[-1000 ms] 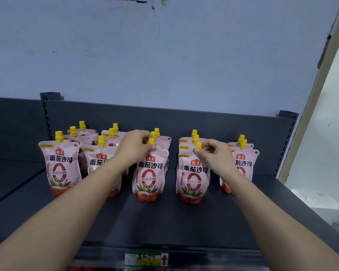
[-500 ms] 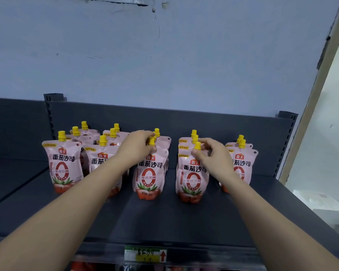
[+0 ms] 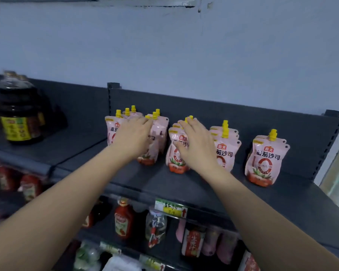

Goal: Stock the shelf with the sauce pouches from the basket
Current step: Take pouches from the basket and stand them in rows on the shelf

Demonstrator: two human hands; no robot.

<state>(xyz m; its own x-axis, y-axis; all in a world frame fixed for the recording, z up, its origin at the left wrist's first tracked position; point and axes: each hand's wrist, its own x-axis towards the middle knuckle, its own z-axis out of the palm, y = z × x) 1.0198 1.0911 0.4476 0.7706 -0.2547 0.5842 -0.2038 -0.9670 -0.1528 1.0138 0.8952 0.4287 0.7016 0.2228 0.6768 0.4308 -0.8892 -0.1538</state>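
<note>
Pink sauce pouches with yellow caps stand in rows on the dark grey top shelf [image 3: 164,184]. My left hand [image 3: 133,135] lies flat with fingers extended across the fronts of the leftmost pouch row [image 3: 112,132] and the second pouch row [image 3: 159,132]. My right hand [image 3: 196,147] rests with spread fingers on the third row's front pouch [image 3: 175,159], fingertips by its cap. Two more rows stand free to the right, the fourth row [image 3: 226,151] and the fifth row [image 3: 266,159]. Neither hand grips anything. No basket is in view.
A large dark bottle [image 3: 18,114] stands on the shelf section to the left. Below the price tag [image 3: 170,208] a lower shelf holds red ketchup bottles [image 3: 123,220], a glass jar [image 3: 156,225] and more pouches. The shelf's right upright [image 3: 336,133] ends the bay.
Both hands let go of the yellow caps they pinched and shifted one row left, now lying flat on the pouches. The view swung left and down, revealing the lower shelf.
</note>
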